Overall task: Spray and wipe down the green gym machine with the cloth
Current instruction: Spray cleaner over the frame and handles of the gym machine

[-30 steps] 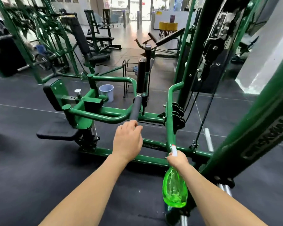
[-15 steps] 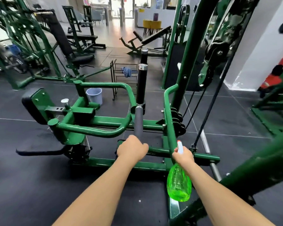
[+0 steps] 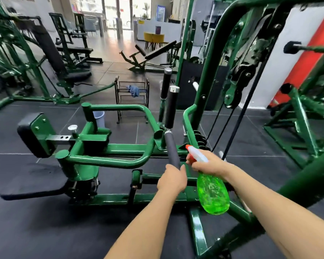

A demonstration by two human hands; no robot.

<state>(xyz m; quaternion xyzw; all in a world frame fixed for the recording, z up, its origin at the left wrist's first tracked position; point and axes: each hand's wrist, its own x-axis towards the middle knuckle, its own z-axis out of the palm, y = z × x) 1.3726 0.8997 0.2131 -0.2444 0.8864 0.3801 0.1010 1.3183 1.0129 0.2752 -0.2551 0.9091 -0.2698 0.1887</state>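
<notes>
Head view. Swung the spray bottle (image 3: 212, 193) up and across in the last half second: held before with its nozzle upright beside the green upright tube, tipped now so that the white-and-red nozzle (image 3: 192, 149) faced the grey handle grip (image 3: 172, 152), close to it. Kept the right hand (image 3: 208, 165) clenched round the bottle's neck, fingers at the trigger; could not tell whether squeezed, and saw no mist. Kept the left hand (image 3: 171, 177) wrapped tight round the lower end of the grip, just beside the bottle. Saw no cloth in either hand; could not tell if one lay hidden under the left palm. Noted a blue cloth (image 3: 134, 90) draped on the black rack (image 3: 118, 101) well behind the green gym machine (image 3: 108, 159), which stood on the dark floor directly ahead. Judged the spraying step about to start on the grip, with wiping not yet begun.
</notes>
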